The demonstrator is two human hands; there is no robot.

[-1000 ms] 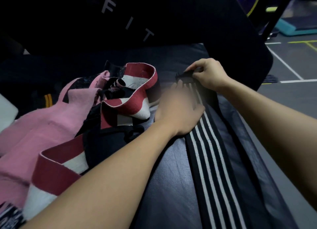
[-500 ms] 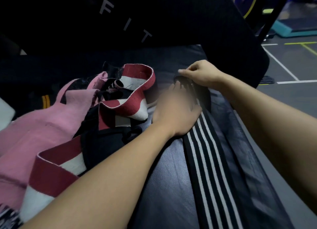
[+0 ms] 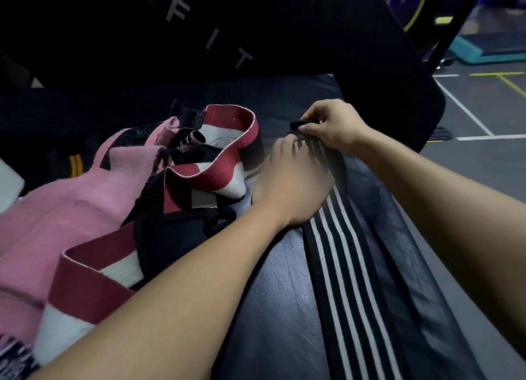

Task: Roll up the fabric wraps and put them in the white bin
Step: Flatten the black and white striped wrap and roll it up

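Rolling the far end of the striped wrap on the bench.

From my view, a white bin (image 3: 8, 180) corner peeks in at 9 o'clock, just beside a heap of wraps: a pink wrap (image 3: 71, 209) sprawls at 8 o'clock, and a red-and-white wrap (image 3: 227, 163) loops up over black pieces toward centre. My left hand (image 3: 290, 186) lies flat, fingers straight, blurred, pressing on the striped wrap (image 3: 350, 266) just right of centre. That wrap, black with white lines, runs along the dark pad (image 3: 273, 294) from 5 o'clock up to about 1 o'clock. At its far end my right hand (image 3: 336, 125) pinches the wrap's dark rolled tip between thumb and curled fingers, just beyond the left fingertips. A black backrest (image 3: 256, 24) lettered "FIT" stands at 12 o'clock, grey floor (image 3: 484, 157) with white lines at 3 o'clock.
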